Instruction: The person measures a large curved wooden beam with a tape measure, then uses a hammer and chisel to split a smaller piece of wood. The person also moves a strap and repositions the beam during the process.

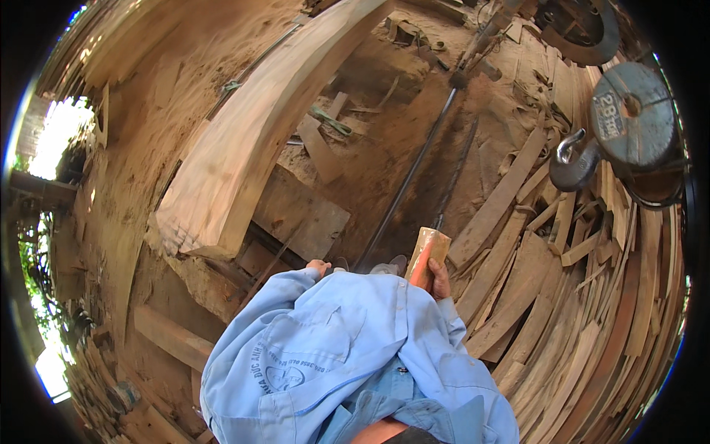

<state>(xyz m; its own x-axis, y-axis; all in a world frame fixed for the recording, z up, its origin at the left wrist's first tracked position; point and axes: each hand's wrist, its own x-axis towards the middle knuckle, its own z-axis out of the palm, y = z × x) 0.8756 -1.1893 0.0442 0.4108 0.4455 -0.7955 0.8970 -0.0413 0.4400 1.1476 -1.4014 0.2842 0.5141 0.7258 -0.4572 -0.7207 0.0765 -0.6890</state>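
My right hand (pixel 440 280) is wrapped round the side of a tan, tube-like thing (pixel 427 250) with a glossy wrapping and an orange streak; its exact kind I cannot make out. It is held upright close to my body. My left hand (pixel 318 268) is at waist height, its fingers curled; whatever may be in them is too small to tell. Ahead and to the left lies a large, curved, pale timber (pixel 259 126) with a freshly cut face. Blue sleeves cover both my forearms.
A hoist's round blue-grey pulley (pixel 634 122) and steel hook (pixel 573 163) hang at the right. Long boards and offcuts (pixel 547 296) are piled below them. A metal rail (pixel 414 166) runs along the dusty ground, and a flat slab (pixel 307 214) lies beside the timber.
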